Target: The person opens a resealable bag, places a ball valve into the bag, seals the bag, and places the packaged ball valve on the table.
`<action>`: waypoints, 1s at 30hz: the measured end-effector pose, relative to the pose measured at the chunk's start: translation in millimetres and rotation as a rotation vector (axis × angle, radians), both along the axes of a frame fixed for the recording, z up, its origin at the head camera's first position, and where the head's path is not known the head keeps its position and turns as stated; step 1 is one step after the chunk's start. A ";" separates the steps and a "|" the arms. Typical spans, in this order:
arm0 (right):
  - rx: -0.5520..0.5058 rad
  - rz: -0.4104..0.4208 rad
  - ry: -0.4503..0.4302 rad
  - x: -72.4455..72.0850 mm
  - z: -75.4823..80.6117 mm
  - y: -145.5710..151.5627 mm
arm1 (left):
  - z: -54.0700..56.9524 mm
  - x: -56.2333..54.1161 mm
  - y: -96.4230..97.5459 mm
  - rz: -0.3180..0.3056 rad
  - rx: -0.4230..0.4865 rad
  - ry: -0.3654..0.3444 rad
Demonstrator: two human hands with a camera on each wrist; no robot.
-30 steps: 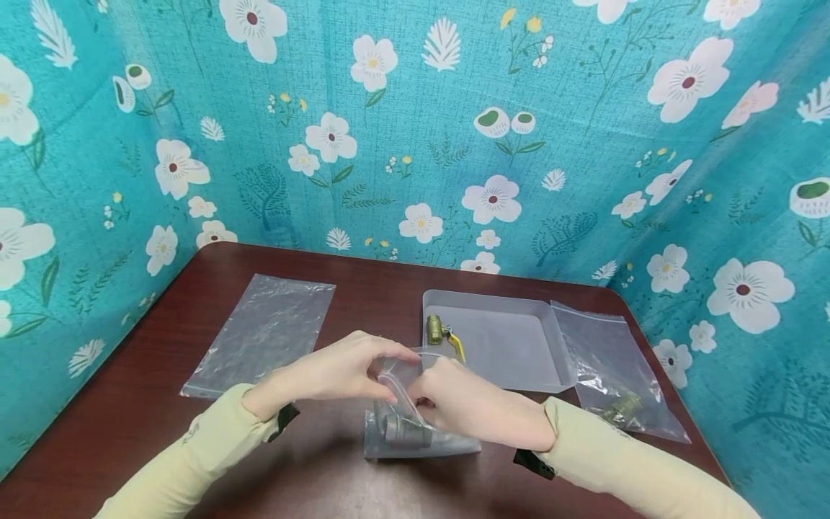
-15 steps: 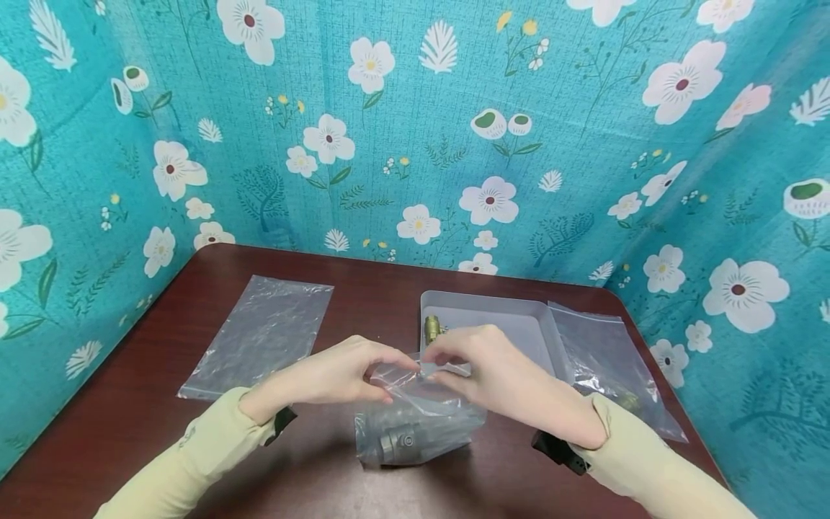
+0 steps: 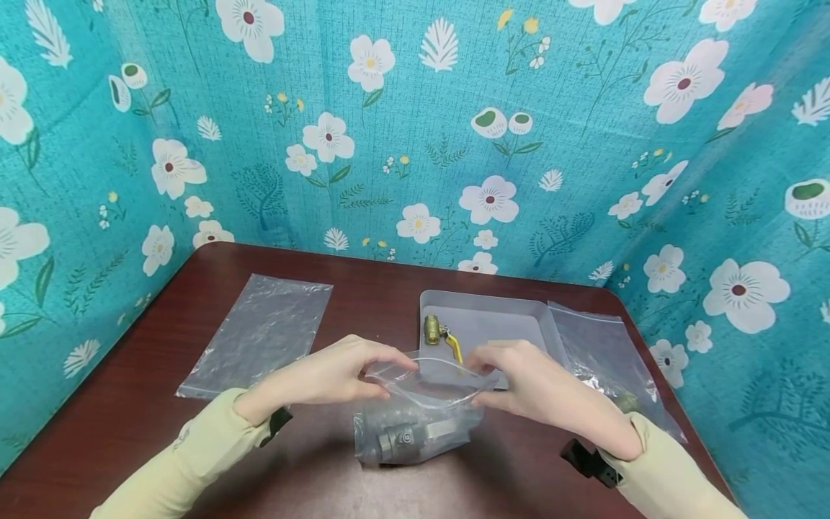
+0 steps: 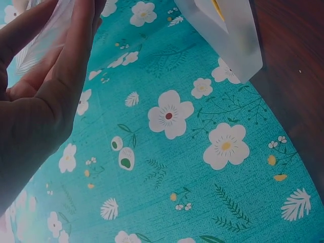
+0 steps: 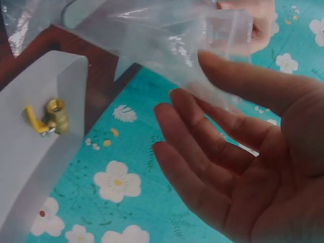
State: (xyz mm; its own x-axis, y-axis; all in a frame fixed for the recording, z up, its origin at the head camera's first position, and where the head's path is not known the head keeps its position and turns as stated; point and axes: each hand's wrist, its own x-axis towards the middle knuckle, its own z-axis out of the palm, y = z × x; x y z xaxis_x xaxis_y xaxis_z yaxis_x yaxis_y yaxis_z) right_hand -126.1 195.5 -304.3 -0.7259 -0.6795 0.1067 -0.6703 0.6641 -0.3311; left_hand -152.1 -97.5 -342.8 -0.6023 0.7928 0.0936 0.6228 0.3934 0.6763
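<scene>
As we watch from the head view, left hand (image 3: 340, 371) and right hand (image 3: 528, 375) grip a gaping zip bag (image 3: 421, 412) on the counter (image 3: 292, 461), grey valve (image 3: 403, 441) inside. Left wrist: we're half curled round the bag. Right wrist: loosely curved at its edge, brass ball valve (image 5: 58, 120) in the tray (image 5: 45, 167).

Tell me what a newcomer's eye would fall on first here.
Probably the teal floral cloth filling the background behind the table. Then the clear zip bag, gaping between left hand and right hand, a grey valve inside. Third, the yellow-handled brass ball valve at the left inside the grey tray.
</scene>
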 end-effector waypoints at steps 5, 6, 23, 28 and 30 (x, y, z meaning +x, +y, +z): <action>-0.065 0.014 0.065 -4.6 -10.2 7.5 | -3.0 1.5 -5.0 0.005 0.020 -0.009; -0.085 0.019 0.066 -5.4 -11.7 9.1 | -3.8 1.9 -6.1 -0.002 0.032 -0.009; -0.254 -0.128 -0.114 -1.7 -30.0 27.6 | -19.5 2.4 -18.9 0.238 0.233 -0.117; -0.307 -0.157 -0.085 -0.5 -34.4 29.8 | -24.3 -0.9 -20.8 0.292 0.247 -0.131; -0.324 -0.186 -0.085 -0.3 -36.4 30.3 | -25.3 -2.3 -21.5 0.310 0.253 -0.156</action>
